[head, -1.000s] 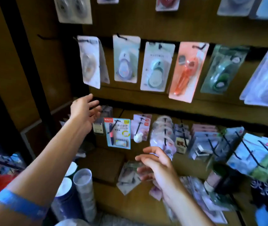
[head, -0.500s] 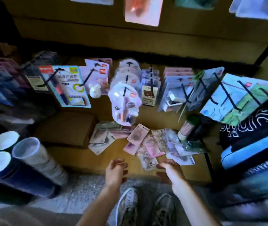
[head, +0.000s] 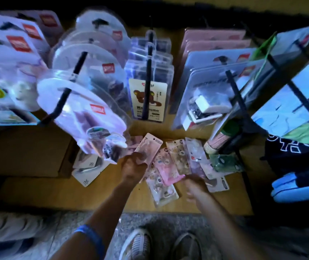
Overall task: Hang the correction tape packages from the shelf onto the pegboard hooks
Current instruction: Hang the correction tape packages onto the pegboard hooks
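We grip a pink correction tape package [head: 148,147] in our left hand [head: 133,167], fingers curled round its near end. More packages [head: 176,160] lie scattered on the wooden shelf [head: 101,192] just right of it. Our right hand [head: 195,186] reaches their near edge, too blurred to tell its fingers' spread.

A pale pink card-backed package [head: 148,147] with a white scribble mark lies among a loose pile of pink, cream and clear blister packs [head: 170,166] on the yellow-brown wooden shelf [head: 101,192]. The hanging white card [head: 148,102] shows a dark brown bear, and the round clear lilac packs [head: 86,102] carry small red labels. A bright blue band [head: 91,239] circles one forearm.
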